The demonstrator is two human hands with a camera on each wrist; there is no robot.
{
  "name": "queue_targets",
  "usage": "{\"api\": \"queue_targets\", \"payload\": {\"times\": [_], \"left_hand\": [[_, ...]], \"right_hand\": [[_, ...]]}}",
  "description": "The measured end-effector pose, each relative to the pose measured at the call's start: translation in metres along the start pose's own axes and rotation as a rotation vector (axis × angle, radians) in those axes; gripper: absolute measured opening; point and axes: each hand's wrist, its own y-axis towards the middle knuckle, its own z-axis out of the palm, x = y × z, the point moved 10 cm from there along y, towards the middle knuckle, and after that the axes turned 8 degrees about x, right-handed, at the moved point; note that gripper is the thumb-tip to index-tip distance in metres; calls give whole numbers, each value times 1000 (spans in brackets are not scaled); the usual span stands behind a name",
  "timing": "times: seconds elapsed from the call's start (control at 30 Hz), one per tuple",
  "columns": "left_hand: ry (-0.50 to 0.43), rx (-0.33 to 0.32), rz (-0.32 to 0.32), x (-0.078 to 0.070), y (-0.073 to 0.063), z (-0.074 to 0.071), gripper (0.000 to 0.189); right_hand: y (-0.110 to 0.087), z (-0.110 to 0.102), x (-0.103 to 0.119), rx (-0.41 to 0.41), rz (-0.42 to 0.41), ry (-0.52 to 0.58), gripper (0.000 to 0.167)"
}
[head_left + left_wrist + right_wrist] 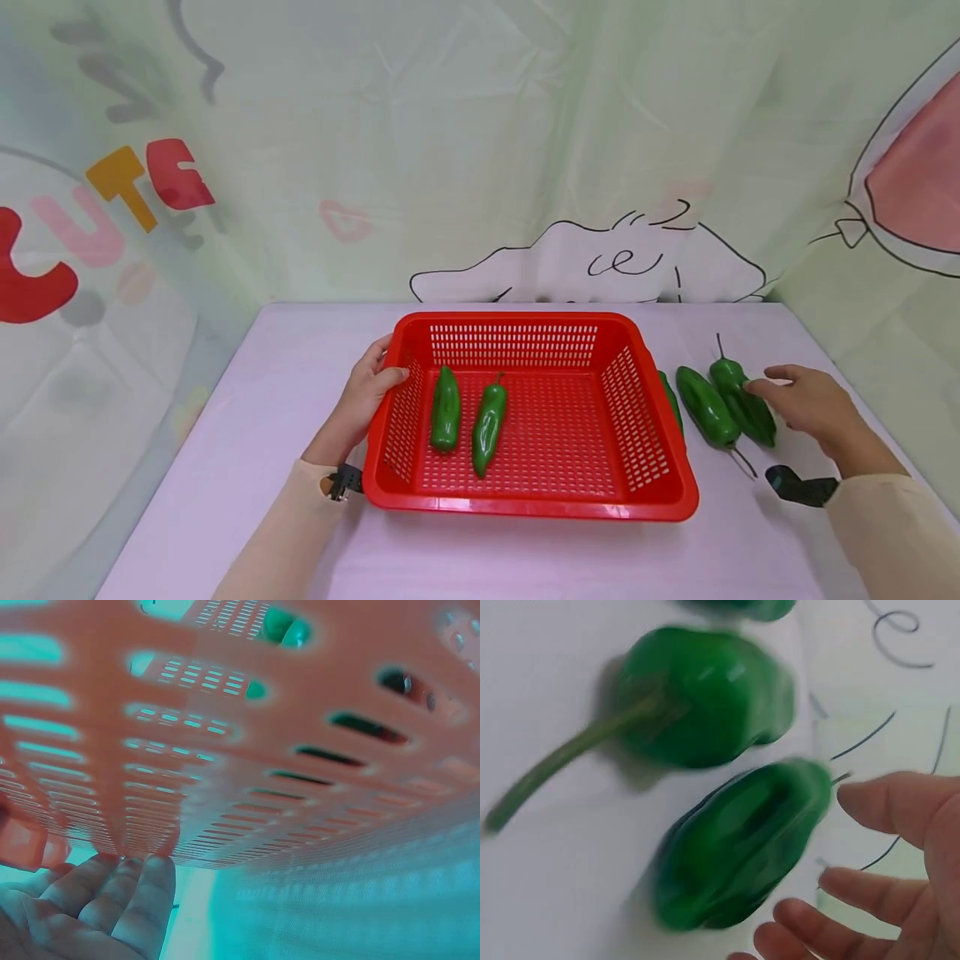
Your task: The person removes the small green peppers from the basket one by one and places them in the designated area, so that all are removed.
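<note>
A red plastic basket (525,504) is gripped at its left rim by my left hand (369,385). The thumb lies over the rim; in the left wrist view the fingers (142,904) press against the slotted outer wall. Inside lie two green peppers, one without a visible stem (446,410) and one with a short stem (489,425). My right hand (813,404) reaches over the rightmost green pepper (738,396), thumb and fingers spread apart. In the right wrist view a gap shows between the fingers and this pepper (742,847).
Beside it on the pale table (435,567) lies another green pepper (705,407), its stem toward me. One more green pepper (670,400) is partly hidden behind the basket's right side. A printed curtain (480,167) hangs along the table's back edge.
</note>
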Motion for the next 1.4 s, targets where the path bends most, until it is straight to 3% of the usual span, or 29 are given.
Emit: {"api": "queue_targets", "payload": {"times": [0.2,0.43,0.63,0.8,1.13,1.4], "left_hand": [[7,2,1,0,1,0,64],[17,5,2,1,2,0,64],[28,1,-2,1,3,-1,64],[20,4,-5,1,3,-1,64],[25,-12,-19,1,2,-2,64],[36,-14,-16,1,1,-2,63]], "right_hand": [[-17,-16,50,-122,-89,61,88],[-31,-14,114,-122,-208,186,85],[-44,-2,165,-59,-310,298,79],[-52,11,194,-32,-362,356,75],[-45,57,236,131,-336,460,69],[-33,99,255,259,-285,540,63]]}}
